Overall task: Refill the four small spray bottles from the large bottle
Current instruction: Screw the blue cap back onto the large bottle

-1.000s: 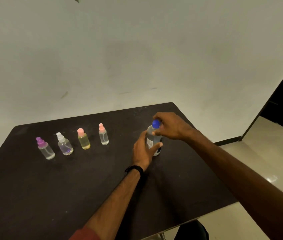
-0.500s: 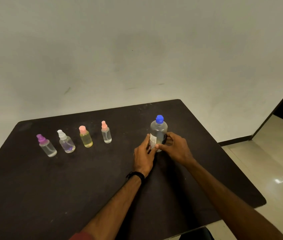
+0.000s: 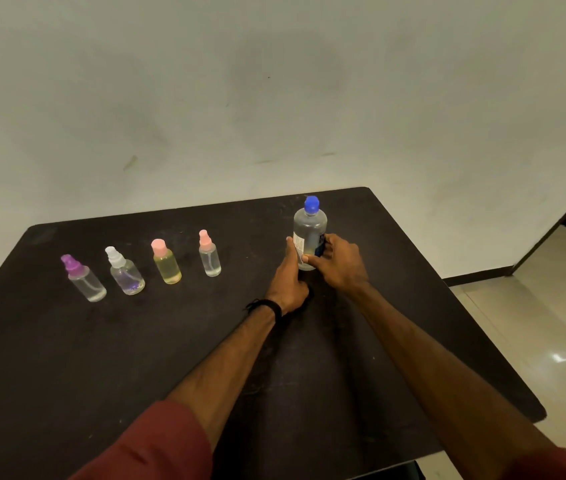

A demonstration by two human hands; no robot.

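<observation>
**Both hands wrapped low on the capped large bottle**

The large bottle (image 3: 310, 233) stands upright on the dark table (image 3: 67, 358), blue cap (image 3: 311, 204) on. The left hand (image 3: 288, 275) grips its lower left side, fingers curled behind and hidden; the right hand (image 3: 340, 263) holds its lower right side, thumb across the front. The hands cover the bottle's base and much of its label.

Left of the large bottle, well apart, the small spray bottles stand in a row: pink-topped bottle (image 3: 209, 254) nearest, then yellow bottle (image 3: 166, 262), white-topped bottle (image 3: 124, 271), purple-topped bottle (image 3: 82, 278) farthest. Their fill levels are hard to make out.
</observation>
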